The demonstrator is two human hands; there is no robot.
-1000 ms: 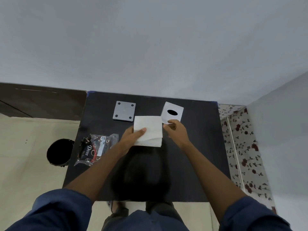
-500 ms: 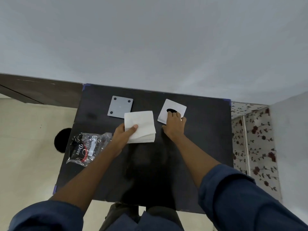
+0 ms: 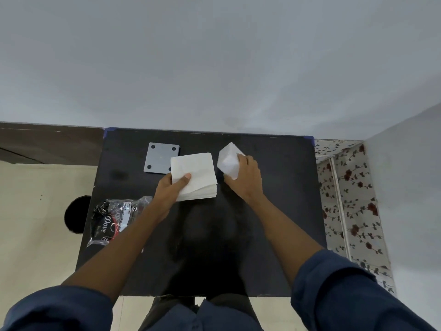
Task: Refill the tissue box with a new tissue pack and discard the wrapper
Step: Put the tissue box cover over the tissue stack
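Note:
A white stack of tissues (image 3: 198,173) is held above the black table (image 3: 281,211) by my left hand (image 3: 170,187), thumb on top. To its right my right hand (image 3: 245,180) grips the white tissue box (image 3: 228,161), tipped up on an edge so its opening is hidden. The grey square base plate (image 3: 157,158) of the box lies flat behind the stack, partly covered by it. The empty clear and black wrapper (image 3: 114,218) lies crumpled at the table's left edge.
A round black bin (image 3: 75,213) stands on the floor just left of the table. A grey wall runs behind the table. A floral-patterned surface (image 3: 350,206) borders the table's right side.
My right hand moved from beside the tissue stack to the white box, took hold of it and tipped it up off the table. My left hand keeps holding the stack.

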